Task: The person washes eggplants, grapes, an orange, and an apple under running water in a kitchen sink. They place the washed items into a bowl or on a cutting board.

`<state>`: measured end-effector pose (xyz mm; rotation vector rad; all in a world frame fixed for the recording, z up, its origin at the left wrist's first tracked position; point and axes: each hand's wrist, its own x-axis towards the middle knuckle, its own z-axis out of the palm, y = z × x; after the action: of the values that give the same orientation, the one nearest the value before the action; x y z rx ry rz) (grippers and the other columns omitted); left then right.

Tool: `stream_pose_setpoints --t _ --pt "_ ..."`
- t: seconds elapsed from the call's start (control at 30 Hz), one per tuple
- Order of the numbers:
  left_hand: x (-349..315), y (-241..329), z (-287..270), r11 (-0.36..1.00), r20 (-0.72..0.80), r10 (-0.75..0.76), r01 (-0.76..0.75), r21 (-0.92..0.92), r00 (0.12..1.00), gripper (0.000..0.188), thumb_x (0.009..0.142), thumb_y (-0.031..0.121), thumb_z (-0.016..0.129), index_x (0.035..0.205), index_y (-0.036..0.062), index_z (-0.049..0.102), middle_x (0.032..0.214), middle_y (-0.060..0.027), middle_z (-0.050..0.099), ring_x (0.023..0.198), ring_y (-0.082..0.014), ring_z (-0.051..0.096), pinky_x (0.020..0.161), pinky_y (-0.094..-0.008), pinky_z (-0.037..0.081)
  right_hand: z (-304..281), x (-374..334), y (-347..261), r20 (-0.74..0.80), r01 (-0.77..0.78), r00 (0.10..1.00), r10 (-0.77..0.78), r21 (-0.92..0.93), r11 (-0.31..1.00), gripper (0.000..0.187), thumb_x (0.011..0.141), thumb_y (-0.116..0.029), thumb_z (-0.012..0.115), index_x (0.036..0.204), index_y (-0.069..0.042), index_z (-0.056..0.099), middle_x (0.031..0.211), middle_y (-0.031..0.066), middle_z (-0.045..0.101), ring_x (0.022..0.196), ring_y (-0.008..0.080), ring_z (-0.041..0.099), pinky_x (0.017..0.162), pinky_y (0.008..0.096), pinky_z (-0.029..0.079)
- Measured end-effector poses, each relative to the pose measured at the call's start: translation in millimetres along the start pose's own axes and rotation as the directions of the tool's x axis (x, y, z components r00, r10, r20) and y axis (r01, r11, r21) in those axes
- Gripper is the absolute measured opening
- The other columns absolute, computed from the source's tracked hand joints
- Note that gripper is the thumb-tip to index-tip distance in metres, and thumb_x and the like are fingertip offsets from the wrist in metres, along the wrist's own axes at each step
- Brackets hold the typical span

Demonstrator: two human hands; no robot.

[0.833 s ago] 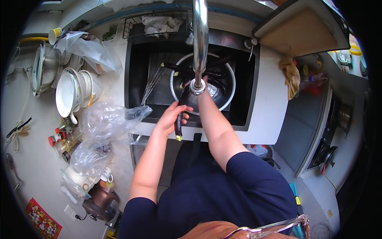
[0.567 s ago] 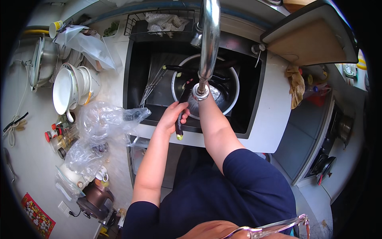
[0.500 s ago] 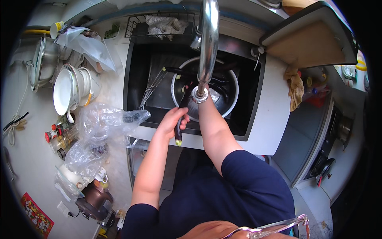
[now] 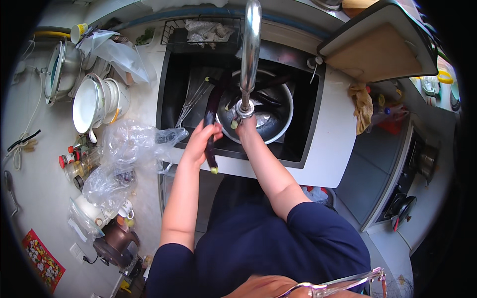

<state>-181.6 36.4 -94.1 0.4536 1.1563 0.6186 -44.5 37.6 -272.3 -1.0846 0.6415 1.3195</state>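
My left hand is closed around a long dark purple eggplant, its green stem end sticking out below my fingers. The eggplant stands lengthwise over the left rim of a round metal basin in the black sink. Under the tap's spray head, my right hand reaches over the basin's near edge. A green eggplant tip shows beside it, but the tap hides its fingers. More dark eggplants lie in the basin, with water at the bottom.
The chrome tap hangs above the basin. Metal wires lean in the sink's left part. Clear plastic bags and stacked white bowls crowd the left counter. A cutting board stands at back right, near a brown cloth.
My left hand has carried the eggplant leftward, away from beneath the tap. My right hand has drawn back toward me from deeper in the basin. The whole view has shifted slightly.
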Motion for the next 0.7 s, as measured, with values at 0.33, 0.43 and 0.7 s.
stream_pose_setpoints --t 0.33,0.43,0.7 --pt "82.2 -45.8 36.7 0.97 0.103 -0.233 0.223 0.099 0.967 0.031 0.086 0.017 0.066 0.111 0.0029 0.054 0.099 -0.0107 0.063 0.084 -0.0208 0.063 0.069 -0.0362 0.054 7.8 -65.0 -37.5 0.128 0.143 0.987 -0.096 -0.438 0.888 0.035 0.091 -0.028 0.05 0.109 0.002 0.05 0.099 0.0124 0.057 0.091 0.0202 0.055 0.078 0.0354 0.044" --pt "84.2 -37.3 42.5 0.938 0.2 -0.334 0.345 -0.021 0.921 0.028 0.085 0.019 0.068 0.107 0.0032 0.057 0.098 -0.0095 0.063 0.086 -0.0213 0.063 0.071 -0.035 0.054 2.4 -73.7 -44.1 0.123 0.189 0.982 -0.144 -0.576 0.796 0.038 0.094 -0.034 0.045 0.108 0.001 0.053 0.1 0.0107 0.058 0.094 0.0203 0.052 0.084 0.0382 0.041" --pt "37.5 -14.2 37.8 0.93 0.247 -0.35 0.305 0.204 0.903 0.022 0.086 0.005 0.06 0.105 0.0005 0.051 0.086 -0.0067 0.059 0.07 -0.0161 0.06 0.064 -0.0274 0.053 5.2 -2.1 -51.0 0.184 -0.327 0.91 0.371 -0.229 0.917 0.022 0.092 -0.025 0.055 0.092 -0.003 0.059 0.082 0.0113 0.063 0.073 0.0243 0.06 0.064 0.0404 0.053"
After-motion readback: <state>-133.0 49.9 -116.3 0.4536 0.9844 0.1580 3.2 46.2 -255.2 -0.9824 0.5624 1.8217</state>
